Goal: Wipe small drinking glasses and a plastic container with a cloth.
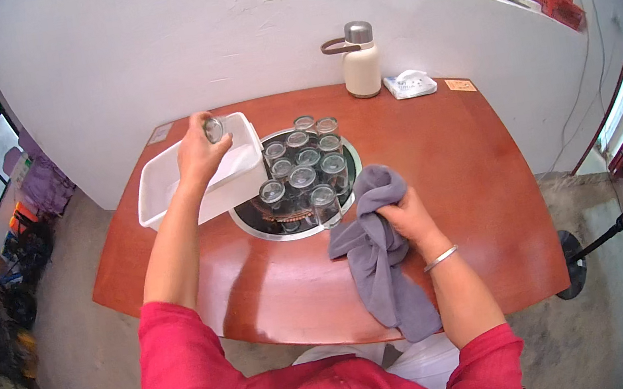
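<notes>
My left hand holds a clear drinking glass above a white plastic bin on the table's left side. In my right hand is a bunched grey cloth, its lower end hanging over the table's front edge. Between the hands, several clear glass mugs stand, apparently upside down, on and around a round black glass panel with a metal rim. The nearest mug sits just left of the cloth. The inside of the bin is partly hidden by my left hand and forearm.
A cream thermos with a brown handle stands at the back of the reddish wooden table. Right of it lies a tissue pack. A black standing fan is beyond the table's right edge; a white wall rises behind.
</notes>
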A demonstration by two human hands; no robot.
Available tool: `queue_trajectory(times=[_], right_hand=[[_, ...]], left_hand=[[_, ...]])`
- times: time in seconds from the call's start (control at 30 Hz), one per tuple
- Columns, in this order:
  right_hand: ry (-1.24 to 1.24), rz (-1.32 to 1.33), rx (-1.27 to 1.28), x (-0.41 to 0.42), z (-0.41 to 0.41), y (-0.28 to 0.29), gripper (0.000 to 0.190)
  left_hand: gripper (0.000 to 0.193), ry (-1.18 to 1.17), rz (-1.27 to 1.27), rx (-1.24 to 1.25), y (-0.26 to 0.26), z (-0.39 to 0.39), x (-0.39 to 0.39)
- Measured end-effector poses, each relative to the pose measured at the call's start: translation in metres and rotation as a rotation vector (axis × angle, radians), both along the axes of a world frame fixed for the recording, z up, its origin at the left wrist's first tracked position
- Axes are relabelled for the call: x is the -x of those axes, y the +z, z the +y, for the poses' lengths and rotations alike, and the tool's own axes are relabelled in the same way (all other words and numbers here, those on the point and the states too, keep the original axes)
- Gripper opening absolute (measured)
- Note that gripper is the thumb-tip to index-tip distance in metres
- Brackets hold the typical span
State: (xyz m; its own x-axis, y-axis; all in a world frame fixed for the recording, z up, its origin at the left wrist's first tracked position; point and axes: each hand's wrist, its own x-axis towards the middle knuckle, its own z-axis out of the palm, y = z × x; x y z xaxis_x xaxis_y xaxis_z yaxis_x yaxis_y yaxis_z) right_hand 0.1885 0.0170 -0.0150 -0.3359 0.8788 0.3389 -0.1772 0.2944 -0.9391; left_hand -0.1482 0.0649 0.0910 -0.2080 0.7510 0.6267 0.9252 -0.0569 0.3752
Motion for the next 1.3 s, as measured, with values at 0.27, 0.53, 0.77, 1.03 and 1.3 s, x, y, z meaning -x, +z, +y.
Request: queue_trajectory(times=[0.27,0.53,0.77,1.03,1.3], right_hand=[[-0.253,0.122,-0.06,-0.006,-0.01,0.014,0.031],[-0.135,-0.153,-0.241,0.027,-0.034,0.013,0.063],[0.006,0.164,-0.028,0.023,-0.035,0.023,0.034],[0.07,0.351,0.285,0.016,-0.028,0.016,0.032],[0.119,0.288,0.158,0.018,-0.033,0.023,0.029]], left_hand=[[0.057,-0.641,0.046,-0.236,-0.013,-0.101,-0.112],[0.053,-0.649,0.22,-0.225,-0.059,-0.1,-0.155],[0.061,-0.749,0.124,-0.307,-0.066,-0.108,-0.159],[0.072,-0.779,-0.023,-0.299,-0.059,-0.112,-0.158],[0.07,-0.832,-0.039,-0.2,-0.057,-0.112,-0.152]])
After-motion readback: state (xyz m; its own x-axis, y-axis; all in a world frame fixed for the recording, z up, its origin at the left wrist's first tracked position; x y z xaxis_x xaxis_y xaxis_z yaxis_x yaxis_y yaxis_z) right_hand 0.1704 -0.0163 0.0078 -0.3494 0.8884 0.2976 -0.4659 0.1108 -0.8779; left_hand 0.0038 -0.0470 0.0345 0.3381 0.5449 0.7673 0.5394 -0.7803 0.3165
